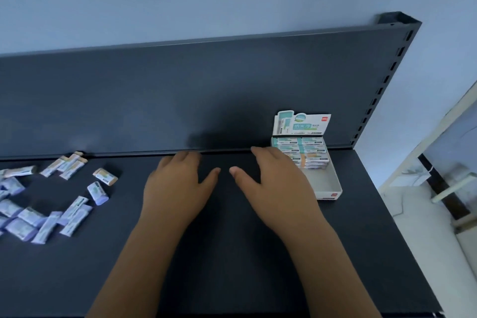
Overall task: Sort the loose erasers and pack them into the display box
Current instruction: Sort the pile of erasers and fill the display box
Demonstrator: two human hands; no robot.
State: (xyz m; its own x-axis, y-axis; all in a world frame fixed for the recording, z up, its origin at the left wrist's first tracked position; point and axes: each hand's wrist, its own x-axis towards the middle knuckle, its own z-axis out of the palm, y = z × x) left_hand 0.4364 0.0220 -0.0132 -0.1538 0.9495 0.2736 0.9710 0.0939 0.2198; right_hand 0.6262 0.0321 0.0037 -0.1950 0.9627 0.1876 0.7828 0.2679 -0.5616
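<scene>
A white display box (329, 183) with an upright printed lid stands at the right on the dark shelf. Packed erasers (311, 148) fill its back part; its front part is bare. Loose erasers lie at the left: several purple-ended ones (74, 212) in a heap and several orange-ended ones (104, 175) nearer the back panel. My left hand (178, 186) and my right hand (276, 186) rest flat, palms down, in the middle of the shelf, fingers spread, holding nothing. My right hand's fingers lie just beside the box's left wall.
The dark shelf (232, 253) has an upright back panel (206, 90) behind it. A slotted upright post (387, 77) marks the shelf's right end. Beyond the right edge are a pale floor and white furniture (449, 188).
</scene>
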